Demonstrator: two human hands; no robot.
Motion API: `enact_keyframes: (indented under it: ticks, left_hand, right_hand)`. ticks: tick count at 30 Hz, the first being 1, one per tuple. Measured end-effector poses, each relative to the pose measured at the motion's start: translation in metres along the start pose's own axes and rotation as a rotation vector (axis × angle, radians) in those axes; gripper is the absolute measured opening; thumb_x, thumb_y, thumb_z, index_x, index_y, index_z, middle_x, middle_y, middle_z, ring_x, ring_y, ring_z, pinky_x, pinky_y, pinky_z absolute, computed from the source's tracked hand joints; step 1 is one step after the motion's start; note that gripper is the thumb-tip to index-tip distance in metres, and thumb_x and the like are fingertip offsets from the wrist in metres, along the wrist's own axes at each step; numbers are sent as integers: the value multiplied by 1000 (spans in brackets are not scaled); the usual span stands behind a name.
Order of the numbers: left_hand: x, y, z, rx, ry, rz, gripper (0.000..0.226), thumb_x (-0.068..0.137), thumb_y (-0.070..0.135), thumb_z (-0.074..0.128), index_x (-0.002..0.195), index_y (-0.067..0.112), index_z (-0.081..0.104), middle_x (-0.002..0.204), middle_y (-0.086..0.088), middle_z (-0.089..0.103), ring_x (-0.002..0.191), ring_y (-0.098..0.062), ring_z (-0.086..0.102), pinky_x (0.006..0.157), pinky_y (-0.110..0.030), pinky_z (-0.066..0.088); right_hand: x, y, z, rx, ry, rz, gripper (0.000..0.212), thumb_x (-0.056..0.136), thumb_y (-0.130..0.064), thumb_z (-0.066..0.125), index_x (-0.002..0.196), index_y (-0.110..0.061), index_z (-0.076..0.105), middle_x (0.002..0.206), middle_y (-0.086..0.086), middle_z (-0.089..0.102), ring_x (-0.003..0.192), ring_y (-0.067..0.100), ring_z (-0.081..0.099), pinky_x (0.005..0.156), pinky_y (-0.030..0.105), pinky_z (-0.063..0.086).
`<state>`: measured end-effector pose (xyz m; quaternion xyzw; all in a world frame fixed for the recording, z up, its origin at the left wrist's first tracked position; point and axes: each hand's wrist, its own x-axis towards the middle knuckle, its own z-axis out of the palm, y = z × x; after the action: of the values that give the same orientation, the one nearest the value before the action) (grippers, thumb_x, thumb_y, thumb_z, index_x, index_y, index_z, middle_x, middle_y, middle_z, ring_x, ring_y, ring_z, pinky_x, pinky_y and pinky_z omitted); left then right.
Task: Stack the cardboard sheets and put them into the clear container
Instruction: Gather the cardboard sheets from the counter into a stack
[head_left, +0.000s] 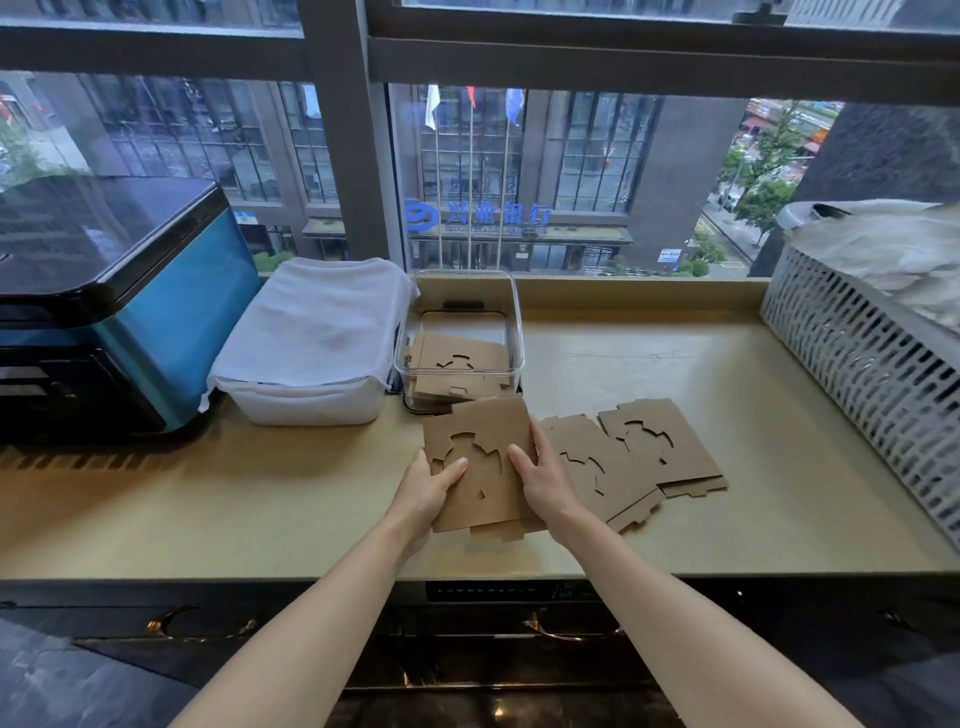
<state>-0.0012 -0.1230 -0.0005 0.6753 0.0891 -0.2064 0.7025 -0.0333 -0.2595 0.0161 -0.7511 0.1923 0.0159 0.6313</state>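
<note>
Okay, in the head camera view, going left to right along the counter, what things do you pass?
Blue and black appliance → white bin covered with a towel → clear container with cardboard sheets inside → loose cardboard sheets lying on the counter → white slotted basket. The stack held in both hands overlaps the container's span, so it is left out.

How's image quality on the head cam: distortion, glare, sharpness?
Head view: wide-angle bowing, the counter edges and window frame curve toward the borders; soft daylight from the window, only faint shadows; reflections on the glass and the glossy black appliance top; left hand, right hand and the held cardboard sheets are sharp; clear container walls show mild sheen.
</note>
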Motion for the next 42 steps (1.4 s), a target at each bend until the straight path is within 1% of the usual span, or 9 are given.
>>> enact_keyframes:
  ticks: [4,10,12,14,16,18,24,31,42]
  left_hand:
    - [-2,-2,19,-4,-2,0,22,90,8,53,111,10,45,103,-7,60,83,-15,59,66,-26,50]
    - [-4,-1,40,-27,-2,-16,24,91,7,51,115,10,48,105,-9,61,80,-15,60,63,-27,49]
    - [-3,1,44,-42,16,-18,24,91,7,51,115,9,49,105,-10,61,79,-16,61,62,-27,50]
    - [-1,1,42,-44,45,-24,28,91,8,51,119,7,48,110,-12,62,82,-19,61,61,-29,50]
    - [1,0,40,-35,75,-31,29,91,9,51,120,8,48,111,-13,62,84,-22,62,63,-32,51]
    - [2,-2,37,-22,109,-38,28,91,8,51,118,8,48,112,-14,61,91,-26,60,75,-36,51]
    - [2,-8,23,1,188,-62,32,90,9,53,121,5,47,117,-17,60,98,-29,59,86,-42,51]
    - [1,-11,9,9,249,-86,37,89,9,53,125,2,46,123,-21,60,110,-37,59,93,-49,50]
    - [5,-10,-4,-6,262,-119,36,90,10,53,124,4,46,123,-21,60,99,-32,59,86,-43,51]
  right_hand:
    - [-1,7,-13,-82,7,-10,53,99,-21,35,149,-26,18,146,0,43,130,20,45,109,36,37]
    - [5,8,-39,-113,-21,6,51,98,-23,38,148,-21,24,137,0,47,133,21,42,112,38,34]
    - [11,7,-52,-187,2,42,55,96,-27,43,148,-17,24,130,9,50,126,23,47,109,37,36]
    - [17,6,-68,-307,56,66,64,92,-26,53,147,-14,24,116,5,48,112,21,50,97,33,40]
    - [24,6,-82,-434,102,98,74,85,-26,63,146,-10,24,133,9,46,123,24,45,102,36,39]
    - [29,9,-92,-582,118,159,81,80,-30,69,144,-6,26,148,12,35,138,28,31,111,40,32]
    - [36,16,-93,-805,72,291,104,69,-44,76,146,-4,18,154,12,20,143,32,17,114,43,22]
    - [36,14,-76,-949,74,333,107,64,-49,77,143,-2,23,149,13,26,138,31,25,109,40,29]
    - [36,9,-49,-941,106,360,113,57,-57,78,142,-6,25,145,13,27,135,30,29,105,42,33]
